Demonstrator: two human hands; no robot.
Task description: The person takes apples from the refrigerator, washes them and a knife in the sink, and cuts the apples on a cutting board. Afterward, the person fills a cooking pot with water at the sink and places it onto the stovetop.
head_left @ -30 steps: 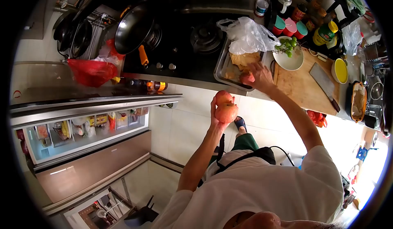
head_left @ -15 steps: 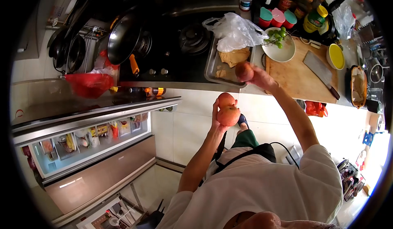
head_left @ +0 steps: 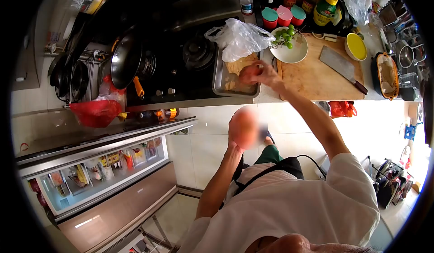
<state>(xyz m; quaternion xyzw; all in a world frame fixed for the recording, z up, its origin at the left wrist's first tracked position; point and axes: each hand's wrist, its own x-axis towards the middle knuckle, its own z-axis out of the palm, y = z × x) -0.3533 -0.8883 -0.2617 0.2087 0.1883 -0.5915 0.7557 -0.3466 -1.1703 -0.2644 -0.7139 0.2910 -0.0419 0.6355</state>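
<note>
My left hand holds reddish apples over the floor, in front of the counter; they are blurred, so their outlines run together. In my right hand is another red apple, raised over the right part of a metal tray. Flat brown pieces lie in that tray, and a crumpled clear plastic bag covers its back part. Just right of the tray stands a white bowl with green fruit at its rim.
A cleaver lies on the wooden board, beside a yellow bowl. Lidded jars and bottles stand behind. On the left are a wok, the stove, a red bag and an open fridge drawer.
My right hand has lifted the apple from the tray and still holds it near the tray. The view has shifted, so the counter items appear further left. My left hand keeps its apples.
</note>
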